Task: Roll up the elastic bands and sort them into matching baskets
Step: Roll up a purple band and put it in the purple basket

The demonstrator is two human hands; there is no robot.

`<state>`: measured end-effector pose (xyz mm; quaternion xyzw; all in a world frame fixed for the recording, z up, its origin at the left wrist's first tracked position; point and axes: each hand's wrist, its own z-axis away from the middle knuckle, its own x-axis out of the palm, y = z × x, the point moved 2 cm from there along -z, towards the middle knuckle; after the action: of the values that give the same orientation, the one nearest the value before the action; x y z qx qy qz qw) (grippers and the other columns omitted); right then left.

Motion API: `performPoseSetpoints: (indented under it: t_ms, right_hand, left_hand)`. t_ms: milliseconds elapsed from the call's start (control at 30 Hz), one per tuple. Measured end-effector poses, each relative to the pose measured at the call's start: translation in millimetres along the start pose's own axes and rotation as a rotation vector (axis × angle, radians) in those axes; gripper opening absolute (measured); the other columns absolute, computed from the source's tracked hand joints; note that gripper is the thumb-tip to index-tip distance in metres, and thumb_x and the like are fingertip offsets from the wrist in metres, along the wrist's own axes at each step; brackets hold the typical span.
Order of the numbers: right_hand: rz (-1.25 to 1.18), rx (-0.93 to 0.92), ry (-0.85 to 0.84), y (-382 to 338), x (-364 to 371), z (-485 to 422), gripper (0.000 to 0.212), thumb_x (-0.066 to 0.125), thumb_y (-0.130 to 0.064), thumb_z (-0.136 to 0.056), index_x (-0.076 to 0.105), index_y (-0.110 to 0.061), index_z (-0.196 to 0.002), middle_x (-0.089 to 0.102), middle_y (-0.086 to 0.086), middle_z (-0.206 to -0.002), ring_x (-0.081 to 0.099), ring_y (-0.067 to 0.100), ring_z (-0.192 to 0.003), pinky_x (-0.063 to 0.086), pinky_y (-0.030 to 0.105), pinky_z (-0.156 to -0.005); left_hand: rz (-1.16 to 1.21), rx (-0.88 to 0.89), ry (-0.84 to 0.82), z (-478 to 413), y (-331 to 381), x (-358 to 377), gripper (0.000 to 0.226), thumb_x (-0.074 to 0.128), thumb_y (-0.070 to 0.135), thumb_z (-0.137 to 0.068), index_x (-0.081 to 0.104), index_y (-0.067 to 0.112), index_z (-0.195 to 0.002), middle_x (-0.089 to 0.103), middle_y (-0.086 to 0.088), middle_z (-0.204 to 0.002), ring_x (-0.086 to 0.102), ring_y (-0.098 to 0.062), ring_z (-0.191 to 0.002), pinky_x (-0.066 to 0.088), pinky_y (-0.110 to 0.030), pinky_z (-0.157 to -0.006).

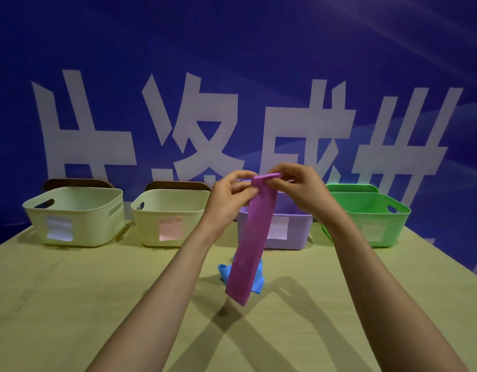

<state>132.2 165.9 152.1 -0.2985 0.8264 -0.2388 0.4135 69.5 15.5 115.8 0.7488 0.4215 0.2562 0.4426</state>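
Both the left hand [233, 194] and the right hand [296, 187] pinch the top edge of the purple band [252, 237], which hangs unrolled. A loose pinch lets the first fold spring open. The free end may snag the blue band [254, 280] on the table [71, 291].

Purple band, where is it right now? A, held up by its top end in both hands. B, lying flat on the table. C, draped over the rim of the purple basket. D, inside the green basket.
A: the left hand and the right hand both pinch the top end of the purple band, and the rest of it hangs down from them.
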Motion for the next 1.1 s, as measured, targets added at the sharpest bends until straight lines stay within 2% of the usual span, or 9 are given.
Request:
performPoseSetpoints:
  t_ms: [133, 233, 333, 500, 633, 733, 867, 967, 1100]
  right_hand:
    - [-0.116, 0.012, 0.043, -2.5, 5.3, -1.3, 0.009, 0.071, -0.023, -0.083, 0.071, -0.017, -0.089, 0.070, 0.005, -0.082, 0.063, 0.018, -0.079, 0.051, 0.030, -0.075]
    - [-0.164, 0.025, 0.025, -3.0, 10.2, -4.5, 0.008, 0.072, -0.023, -0.082, 0.071, -0.017, -0.086, 0.069, 0.006, -0.081, 0.060, 0.013, -0.078, 0.051, 0.031, -0.076]
    - [-0.197, 0.070, 0.015, 0.1, 15.4, -7.1, 0.007, 0.070, -0.017, -0.084, 0.071, -0.014, -0.090, 0.070, 0.005, -0.084, 0.063, 0.014, -0.080, 0.053, 0.028, -0.077]
    - [-0.440, 0.048, 0.227, -7.7, -5.4, -17.6, 0.013, 0.066, -0.006, -0.086, 0.069, -0.007, -0.099, 0.069, 0.004, -0.084, 0.064, 0.007, -0.075, 0.053, 0.018, -0.071]
    - [-0.387, 0.058, 0.171, -2.8, -7.8, -18.7, 0.011, 0.067, -0.009, -0.086, 0.070, -0.011, -0.096, 0.071, 0.004, -0.086, 0.067, 0.015, -0.082, 0.056, 0.024, -0.075]
    - [-0.424, 0.095, 0.150, 6.2, -4.3, -13.3, 0.010, 0.068, -0.009, -0.086, 0.071, -0.017, -0.090, 0.071, 0.002, -0.085, 0.067, 0.013, -0.081, 0.056, 0.024, -0.071]
    - [-0.445, 0.073, 0.114, 6.1, -3.7, -4.9, 0.009, 0.066, -0.007, -0.086, 0.070, -0.011, -0.093, 0.069, 0.004, -0.086, 0.066, 0.012, -0.082, 0.056, 0.023, -0.070]
    - [-0.470, 0.076, 0.108, 5.7, -3.5, -1.1, 0.011, 0.065, -0.007, -0.086, 0.069, -0.008, -0.097, 0.068, 0.004, -0.087, 0.066, 0.009, -0.078, 0.055, 0.021, -0.067]
    - [-0.531, 0.155, 0.041, 18.2, 7.1, 9.1, 0.008, 0.068, -0.009, -0.085, 0.070, -0.016, -0.088, 0.070, -0.006, -0.077, 0.065, 0.004, -0.072, 0.053, 0.020, -0.063]
  left_hand:
    - [0.004, -0.079, -0.096, 1.9, -6.4, 4.2, 0.038, 0.069, 0.012, -0.085, 0.056, 0.011, -0.121, 0.070, -0.004, -0.107, 0.067, -0.015, -0.096, 0.054, -0.023, -0.078]
    - [0.065, -0.136, -0.173, 5.4, -18.4, 11.4, 0.022, 0.058, 0.007, -0.091, 0.060, 0.002, -0.112, 0.074, -0.001, -0.086, 0.070, -0.012, -0.077, 0.053, -0.019, -0.068]
    - [0.117, -0.185, -0.231, 10.2, -43.7, 16.0, 0.017, 0.052, 0.008, -0.096, 0.060, 0.000, -0.107, 0.072, -0.003, -0.081, 0.069, -0.015, -0.074, 0.054, -0.023, -0.070]
    - [0.082, -0.395, -0.285, 29.2, -107.4, 24.1, 0.012, 0.051, 0.005, -0.096, 0.062, 0.003, -0.096, 0.070, 0.003, -0.069, 0.066, -0.008, -0.066, 0.054, -0.020, -0.072]
    - [-0.079, -0.463, -0.326, 36.2, -135.9, 19.8, 0.016, 0.055, 0.007, -0.094, 0.062, 0.000, -0.107, 0.071, 0.005, -0.083, 0.066, -0.003, -0.076, 0.050, -0.015, -0.074]
    - [-0.162, -0.346, -0.236, 29.7, -116.6, 19.4, 0.021, 0.071, 0.013, -0.084, 0.062, 0.011, -0.103, 0.066, 0.004, -0.086, 0.062, -0.003, -0.073, 0.050, -0.017, -0.069]
    - [-0.072, -0.148, -0.098, 20.6, -70.5, 16.0, 0.015, 0.068, 0.010, -0.086, 0.066, 0.018, -0.099, 0.071, 0.001, -0.090, 0.066, -0.006, -0.080, 0.053, -0.025, -0.076]
    - [-0.101, -0.195, -0.217, 34.1, -42.9, 14.5, 0.011, 0.064, 0.009, -0.088, 0.068, 0.010, -0.099, 0.071, -0.003, -0.088, 0.066, -0.009, -0.077, 0.054, -0.025, -0.066]
    - [0.057, -0.336, -0.292, 66.9, -32.6, 9.5, 0.009, 0.063, 0.009, -0.088, 0.068, 0.011, -0.096, 0.072, 0.003, -0.082, 0.065, -0.008, -0.067, 0.051, -0.019, -0.057]
